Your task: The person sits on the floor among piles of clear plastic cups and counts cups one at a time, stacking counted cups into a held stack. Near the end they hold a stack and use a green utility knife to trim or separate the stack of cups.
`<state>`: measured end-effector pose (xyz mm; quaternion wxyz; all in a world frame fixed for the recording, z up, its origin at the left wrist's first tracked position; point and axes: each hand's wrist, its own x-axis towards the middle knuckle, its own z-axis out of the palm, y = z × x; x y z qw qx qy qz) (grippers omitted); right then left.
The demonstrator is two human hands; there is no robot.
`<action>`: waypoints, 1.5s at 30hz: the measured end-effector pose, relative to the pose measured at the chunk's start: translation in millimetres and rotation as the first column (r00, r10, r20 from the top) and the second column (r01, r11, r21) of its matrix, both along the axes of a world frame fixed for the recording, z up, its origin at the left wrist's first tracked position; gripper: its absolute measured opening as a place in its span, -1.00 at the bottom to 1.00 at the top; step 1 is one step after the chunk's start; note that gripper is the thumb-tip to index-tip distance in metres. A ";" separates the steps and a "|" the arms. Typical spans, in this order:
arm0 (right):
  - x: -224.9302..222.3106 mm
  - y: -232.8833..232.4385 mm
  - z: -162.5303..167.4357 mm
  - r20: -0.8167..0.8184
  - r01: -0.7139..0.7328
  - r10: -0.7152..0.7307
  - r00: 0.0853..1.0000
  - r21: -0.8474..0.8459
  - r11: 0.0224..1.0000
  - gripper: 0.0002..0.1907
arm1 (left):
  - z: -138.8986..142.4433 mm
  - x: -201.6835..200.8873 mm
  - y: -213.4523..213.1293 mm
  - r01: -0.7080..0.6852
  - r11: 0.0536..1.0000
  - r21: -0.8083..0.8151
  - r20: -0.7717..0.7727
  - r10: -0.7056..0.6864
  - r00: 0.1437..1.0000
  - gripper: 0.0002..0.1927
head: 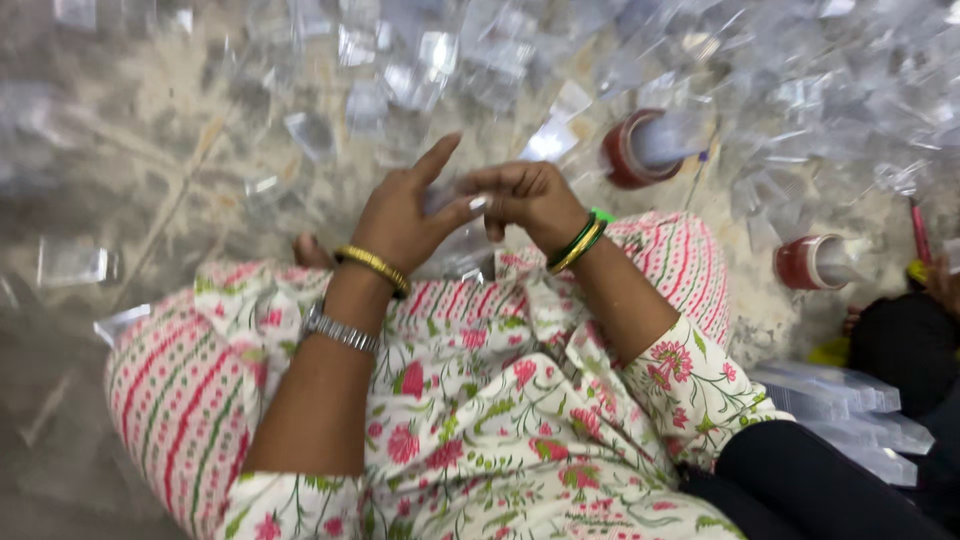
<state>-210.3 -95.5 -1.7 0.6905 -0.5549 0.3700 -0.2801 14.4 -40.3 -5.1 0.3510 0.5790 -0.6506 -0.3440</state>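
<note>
My left hand (pixel 405 215) and my right hand (pixel 525 195) meet above my lap, both gripping one small clear plastic piece (pixel 445 195) between thumbs and fingers. The left index finger points up. A gold bangle and a metal watch sit on my left wrist; green and gold bangles circle the right wrist. My knees, in floral white-and-pink cloth, lie under the hands. The frame is blurred, so the piece's shape is unclear.
Several clear plastic pieces (pixel 400 70) litter the floor ahead. Two red tape rolls (pixel 640 150) (pixel 812 262) lie to the right. A stack of clear plastic parts (pixel 845 405) sits at lower right, beside another person's dark-clothed leg (pixel 905 345).
</note>
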 end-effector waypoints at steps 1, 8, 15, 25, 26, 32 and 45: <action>2.3 2.6 -0.9 -0.006 -0.027 0.027 1.000 -0.020 0.999 -0.71 | -2.2 1.1 -2.1 -0.026 0.997 -0.071 -0.022 0.025 0.999 -0.33; 27.0 20.9 -24.5 -0.464 -0.282 0.005 0.886 -0.530 0.800 -0.70 | 0.9 15.3 -9.9 -0.464 0.876 -0.130 -0.336 0.402 0.852 -0.68; 19.0 3.4 -45.6 -0.763 -0.394 -0.196 0.616 -0.514 0.762 -0.60 | 14.1 11.2 -9.3 -0.514 0.856 0.049 -0.384 0.492 0.781 -0.72; -23.4 -25.8 -62.7 -0.818 -0.559 0.038 0.574 -0.357 0.748 -0.62 | 7.5 11.2 -7.9 -0.322 0.925 0.204 -0.339 0.375 0.863 -0.65; -24.1 -27.0 -59.9 -0.783 -0.426 0.052 0.619 -0.280 0.860 -0.66 | 6.8 11.7 -5.9 -0.284 0.939 0.195 -0.272 0.330 0.904 -0.63; -23.5 -25.0 -11.7 -0.264 -0.037 0.064 0.962 0.107 0.994 -0.71 | 13.2 8.7 -0.7 -0.050 0.974 0.220 0.013 0.048 0.999 -0.52; -14.7 -9.2 29.7 0.002 0.018 -0.019 1.000 0.131 0.991 -0.75 | 34.1 1.7 -0.9 0.095 0.980 0.173 0.006 -0.097 0.995 -0.38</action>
